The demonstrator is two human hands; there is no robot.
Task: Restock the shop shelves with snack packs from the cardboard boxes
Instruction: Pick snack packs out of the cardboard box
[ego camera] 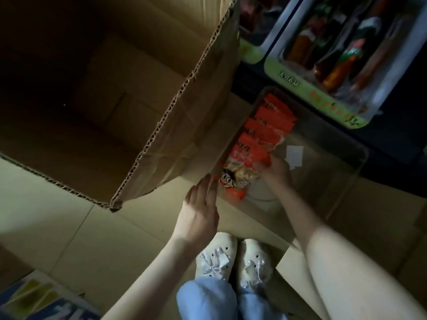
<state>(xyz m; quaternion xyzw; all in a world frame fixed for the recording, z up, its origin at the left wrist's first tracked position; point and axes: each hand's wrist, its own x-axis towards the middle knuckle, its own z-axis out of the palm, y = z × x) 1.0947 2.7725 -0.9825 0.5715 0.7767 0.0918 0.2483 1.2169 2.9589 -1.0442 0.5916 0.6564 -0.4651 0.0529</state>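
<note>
We see a row of orange snack packs (261, 135) lying in a clear tray (335, 172) on the floor, beside a big open cardboard box (143, 88). Our right hand (275, 169) grips the nearest pack — fingers curled on its edge — while our left hand (201, 211) hovers flat, fingers straight, holding nothing.

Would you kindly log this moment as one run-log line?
right hand: grips orange snack pack | left hand: open beside it | cardboard box: open
</note>
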